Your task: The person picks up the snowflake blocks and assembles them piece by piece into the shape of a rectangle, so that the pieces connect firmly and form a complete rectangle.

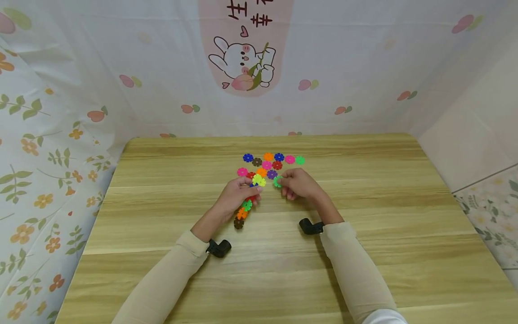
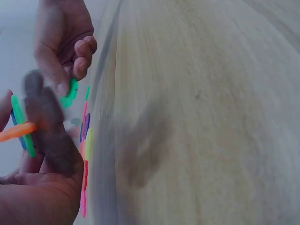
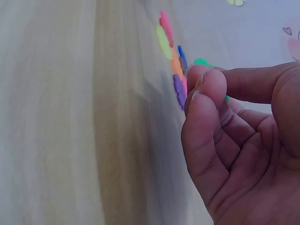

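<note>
My left hand [image 1: 235,196] holds a chain of notched plastic discs joined edge to edge. From its lower end run a brown disc [image 1: 239,223], an orange disc [image 1: 242,213] and a green disc [image 1: 247,205]; red and blue show nearer the fingers, partly covered by them. In the left wrist view, the brown end is blurred close to the camera. My right hand [image 1: 300,183] pinches a single green disc [image 2: 70,93] between thumb and fingertips, a short gap to the right of the chain. In the right wrist view its fingertips [image 3: 204,105] mostly hide that disc.
Loose discs lie flat on the wooden table [image 1: 267,279] beyond the hands, among them a purple disc [image 1: 272,174], a pink disc [image 1: 242,172] and a brown disc [image 1: 256,162]. A yellow disc [image 3: 163,42] lies close by the left hand. Behind the table hangs a printed cloth [image 1: 344,54].
</note>
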A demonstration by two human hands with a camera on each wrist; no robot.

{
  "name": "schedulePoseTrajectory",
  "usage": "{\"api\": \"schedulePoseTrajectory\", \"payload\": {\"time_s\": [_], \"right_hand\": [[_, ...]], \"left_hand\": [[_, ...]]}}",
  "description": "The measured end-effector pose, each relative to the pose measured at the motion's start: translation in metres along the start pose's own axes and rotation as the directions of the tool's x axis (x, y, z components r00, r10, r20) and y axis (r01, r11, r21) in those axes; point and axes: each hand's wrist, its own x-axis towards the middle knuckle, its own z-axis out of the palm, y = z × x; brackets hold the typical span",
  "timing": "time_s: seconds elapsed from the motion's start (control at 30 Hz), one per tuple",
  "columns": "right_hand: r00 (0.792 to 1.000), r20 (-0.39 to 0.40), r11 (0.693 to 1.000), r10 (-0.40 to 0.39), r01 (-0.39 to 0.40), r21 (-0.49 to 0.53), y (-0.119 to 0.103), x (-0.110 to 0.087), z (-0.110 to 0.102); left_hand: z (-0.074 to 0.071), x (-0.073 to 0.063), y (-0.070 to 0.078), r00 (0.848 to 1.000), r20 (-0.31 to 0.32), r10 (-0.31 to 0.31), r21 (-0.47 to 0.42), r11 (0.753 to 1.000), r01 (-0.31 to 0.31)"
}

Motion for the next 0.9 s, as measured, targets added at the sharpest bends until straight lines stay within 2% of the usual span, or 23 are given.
{"api": "schedulePoseTrajectory", "payload": {"time_s": [0.27, 0.57, 0.9], "right_hand": [[0.999, -0.014, 0.998, -0.039, 0.039, 0.046, -0.01, -0.005, 0.0], [0.997, -0.034, 0.995, -0.063, 0.065, 0.078, -0.022, -0.009, -0.001], [0.993, -0.018, 0.986, -0.116, 0.117, 0.121, -0.033, -0.013, 0.001]], "left_hand": [[0.001, -0.001, 0.001, 1.0, 0.024, -0.005, 0.051, 0.999, 0.004], [0.004, -0.001, 0.004, 1.0, 0.013, 0.001, 0.102, 0.995, -0.003], [0.006, -0.001, 0.007, 1.0, 0.018, -0.024, 0.098, 0.995, 0.022]]}}
